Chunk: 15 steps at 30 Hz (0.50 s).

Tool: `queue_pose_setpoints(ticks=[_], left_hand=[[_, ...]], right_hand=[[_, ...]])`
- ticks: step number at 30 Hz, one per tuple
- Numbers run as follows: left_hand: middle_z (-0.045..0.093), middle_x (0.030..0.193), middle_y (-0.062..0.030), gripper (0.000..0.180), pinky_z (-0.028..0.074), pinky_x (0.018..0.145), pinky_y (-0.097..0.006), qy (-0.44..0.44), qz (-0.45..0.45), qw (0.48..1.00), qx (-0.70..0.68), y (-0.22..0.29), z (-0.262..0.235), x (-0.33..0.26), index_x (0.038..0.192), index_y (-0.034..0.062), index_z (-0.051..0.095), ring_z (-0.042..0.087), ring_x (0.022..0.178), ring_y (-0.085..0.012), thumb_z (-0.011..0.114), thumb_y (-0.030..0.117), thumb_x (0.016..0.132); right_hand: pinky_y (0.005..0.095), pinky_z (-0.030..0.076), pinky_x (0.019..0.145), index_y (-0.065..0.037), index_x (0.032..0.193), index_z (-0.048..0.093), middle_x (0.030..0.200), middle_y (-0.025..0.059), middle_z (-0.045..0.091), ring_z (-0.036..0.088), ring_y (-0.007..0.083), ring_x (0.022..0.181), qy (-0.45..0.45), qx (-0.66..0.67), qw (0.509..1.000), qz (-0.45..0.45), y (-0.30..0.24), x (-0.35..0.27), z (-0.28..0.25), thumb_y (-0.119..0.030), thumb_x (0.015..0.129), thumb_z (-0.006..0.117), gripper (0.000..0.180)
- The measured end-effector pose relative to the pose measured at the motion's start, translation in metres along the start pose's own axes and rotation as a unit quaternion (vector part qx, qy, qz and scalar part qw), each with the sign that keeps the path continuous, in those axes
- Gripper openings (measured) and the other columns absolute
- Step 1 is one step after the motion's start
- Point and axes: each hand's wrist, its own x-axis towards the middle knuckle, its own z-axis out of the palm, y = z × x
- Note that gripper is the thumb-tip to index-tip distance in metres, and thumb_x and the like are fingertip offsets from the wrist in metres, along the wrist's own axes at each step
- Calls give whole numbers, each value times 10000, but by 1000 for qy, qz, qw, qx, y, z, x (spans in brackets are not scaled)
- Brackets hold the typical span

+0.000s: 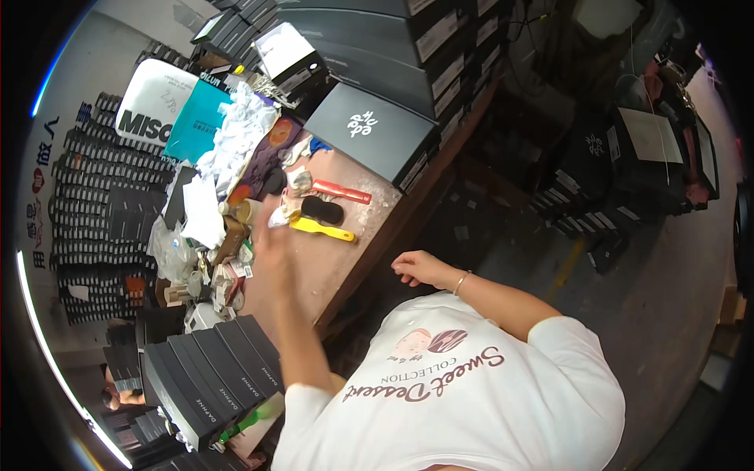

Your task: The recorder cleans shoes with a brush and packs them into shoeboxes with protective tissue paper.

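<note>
My left hand (272, 239) reaches over the worktable (275, 290), smeared by motion. Its fingers are close to a small jar (245, 210) and a brown bottle (231, 237); whether it holds anything cannot be seen. Just right of it lie a yellow-handled tool (326, 229), a black oblong brush-like piece (322, 209) and a long red tool (342, 191). A crumpled whitish cloth (299, 180) sits behind them. My right hand (418, 268) hangs in front of my body, off the table's edge, fingers curled in with nothing visible in them.
Dark shoe boxes (373, 129) are stacked at the table's far end, more (208, 377) at near left. White tissue paper (243, 129), a clear plastic bag (170, 251) and small clutter line the table's left side. Other boxes (640, 149) stand on the right.
</note>
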Motion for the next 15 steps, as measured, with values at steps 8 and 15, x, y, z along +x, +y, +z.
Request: queue_pose_setpoints(ticks=[8, 15], left_hand=[[585, 1083, -232, 660, 455, 861, -445, 271, -166, 587, 745, -138, -481, -212, 1161, -22, 569, 553, 1002, -409, 435, 575, 913], [594, 924, -38, 435, 431, 790, -292, 126, -379, 916, 36, -258, -532, -265, 1055, 5, 594, 525, 856, -149, 543, 418, 927]], right_hand=[[235, 476, 550, -14, 1059, 616, 783, 51, 608, 551, 100, 642, -279, -141, 948, -54, -26, 53, 163, -300, 909, 565, 327], [381, 503, 779, -17, 1187, 553, 974, 132, 633, 607, 225, 886, -349, -169, 845, -368, -84, 73, 374, -432, 919, 538, 495]])
